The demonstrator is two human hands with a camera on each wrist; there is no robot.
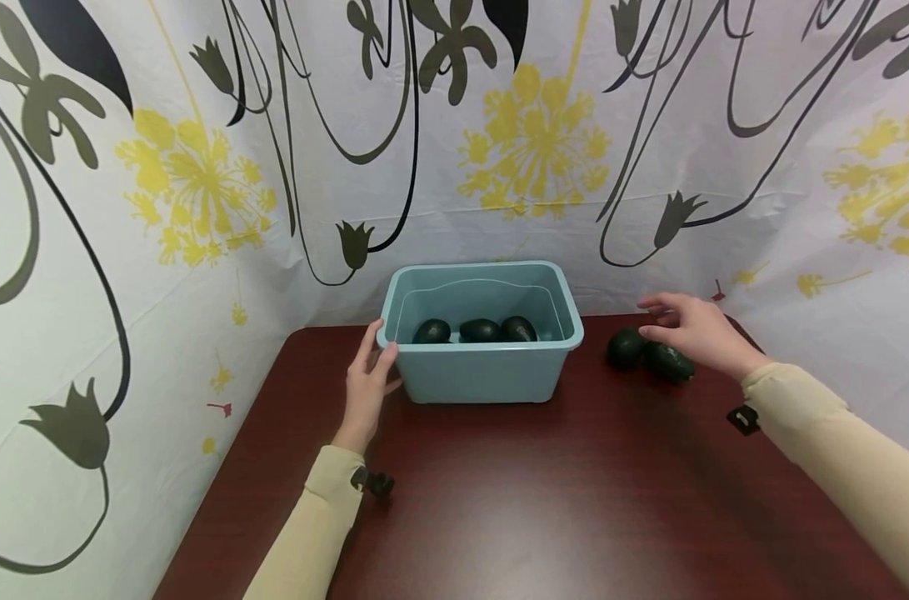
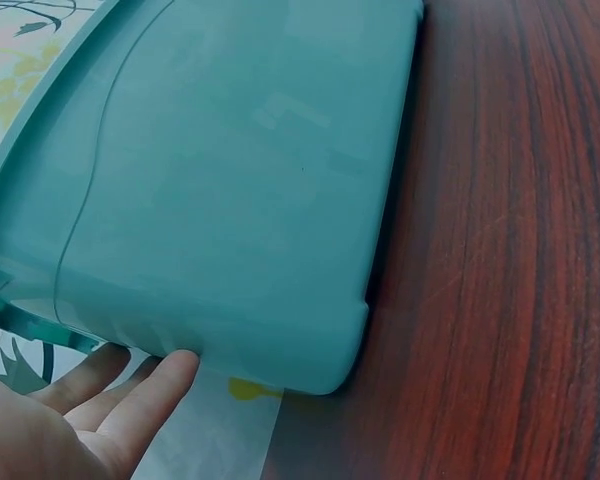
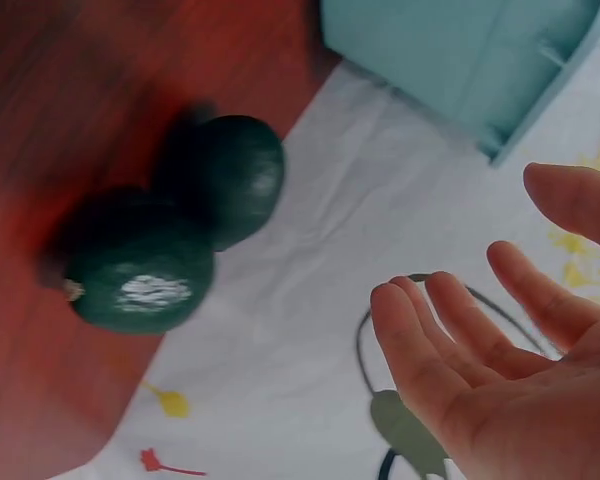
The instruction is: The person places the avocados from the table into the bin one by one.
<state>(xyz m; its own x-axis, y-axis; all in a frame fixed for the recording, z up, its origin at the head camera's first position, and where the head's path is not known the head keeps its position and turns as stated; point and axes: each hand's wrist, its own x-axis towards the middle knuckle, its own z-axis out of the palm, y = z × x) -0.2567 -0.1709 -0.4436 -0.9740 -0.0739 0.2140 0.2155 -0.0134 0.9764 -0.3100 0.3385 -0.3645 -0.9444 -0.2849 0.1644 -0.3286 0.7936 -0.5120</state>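
Observation:
A light blue plastic bin (image 1: 484, 373) stands at the back of the table with three dark green avocados inside: a left one (image 1: 432, 332), a middle one (image 1: 480, 331) and a right one (image 1: 518, 329). My left hand (image 1: 362, 396) touches the bin's left front corner near the rim; in the left wrist view, its extended fingers (image 2: 160, 400) meet the bin wall. To the right of the bin, a round avocado (image 1: 623, 348) and a longer avocado (image 1: 670, 363) lie side by side on the table. Over them hovers my right hand (image 1: 703, 332), fingers loosely extended, holding nothing.
The dark reddish-brown table (image 1: 499, 492) stretches in front of the bin. Behind it and along the sides hangs a white patterned cloth (image 1: 439, 183) with yellow flowers and grey stems. A small dark device is strapped at each wrist.

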